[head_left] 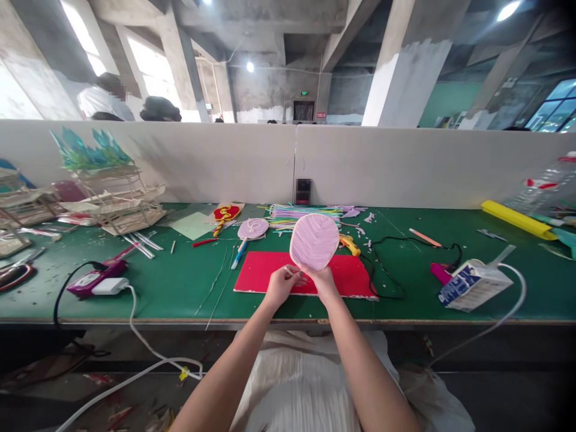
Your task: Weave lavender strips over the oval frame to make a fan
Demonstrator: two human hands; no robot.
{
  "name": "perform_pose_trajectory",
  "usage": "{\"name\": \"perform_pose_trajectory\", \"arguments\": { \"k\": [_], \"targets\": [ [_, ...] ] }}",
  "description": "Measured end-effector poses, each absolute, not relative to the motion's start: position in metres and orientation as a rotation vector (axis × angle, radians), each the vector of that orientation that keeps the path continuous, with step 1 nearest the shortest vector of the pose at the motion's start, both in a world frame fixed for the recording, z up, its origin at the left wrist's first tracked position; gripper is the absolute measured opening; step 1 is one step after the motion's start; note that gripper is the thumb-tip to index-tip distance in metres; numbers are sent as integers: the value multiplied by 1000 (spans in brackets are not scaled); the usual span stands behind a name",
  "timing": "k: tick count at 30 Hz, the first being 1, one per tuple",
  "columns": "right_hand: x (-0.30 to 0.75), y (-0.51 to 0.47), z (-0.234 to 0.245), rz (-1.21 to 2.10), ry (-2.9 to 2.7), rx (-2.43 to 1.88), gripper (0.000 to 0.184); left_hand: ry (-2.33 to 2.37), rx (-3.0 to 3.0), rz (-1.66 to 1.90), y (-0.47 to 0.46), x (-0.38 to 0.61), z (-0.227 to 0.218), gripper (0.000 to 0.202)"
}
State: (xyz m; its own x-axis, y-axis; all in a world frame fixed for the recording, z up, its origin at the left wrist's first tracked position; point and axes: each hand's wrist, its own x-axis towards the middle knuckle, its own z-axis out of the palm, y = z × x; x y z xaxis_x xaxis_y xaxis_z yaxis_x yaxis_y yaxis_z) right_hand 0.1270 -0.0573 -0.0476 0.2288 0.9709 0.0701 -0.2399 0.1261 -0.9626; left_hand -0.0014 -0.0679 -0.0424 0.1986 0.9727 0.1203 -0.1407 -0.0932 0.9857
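My right hand (pixel 323 281) holds a pink oval fan-shaped piece (pixel 314 241) upright by its lower edge, fingers closed round it. My left hand (pixel 282 283) is pinched at the same lower edge, touching the piece. Both hands hover over a red board (pixel 261 273) lying on the green table (pixel 180 288). The piece's face is covered with pink strips laid in a leaf pattern.
Behind the board lie a smaller pink fan (pixel 252 229), a red and yellow ornament (pixel 226 213), a bundle of coloured straws (pixel 301 212) and a yellow glue gun (pixel 350 245). A wooden stick model (pixel 121 204) stands left. A carton (pixel 472 283), cables and a power strip (pixel 96 282) lie about.
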Motion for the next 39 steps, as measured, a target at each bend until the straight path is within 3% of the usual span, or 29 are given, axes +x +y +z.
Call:
{"name": "perform_pose_trajectory", "arguments": {
  "k": [12,39],
  "targets": [
    [123,-57,-50,993,-925,-1071,40,914,1332,1209,-70,0,-40,28],
    [121,-59,-47,986,-897,-1067,46,934,1422,1243,-69,0,-43,24]
  ]
}}
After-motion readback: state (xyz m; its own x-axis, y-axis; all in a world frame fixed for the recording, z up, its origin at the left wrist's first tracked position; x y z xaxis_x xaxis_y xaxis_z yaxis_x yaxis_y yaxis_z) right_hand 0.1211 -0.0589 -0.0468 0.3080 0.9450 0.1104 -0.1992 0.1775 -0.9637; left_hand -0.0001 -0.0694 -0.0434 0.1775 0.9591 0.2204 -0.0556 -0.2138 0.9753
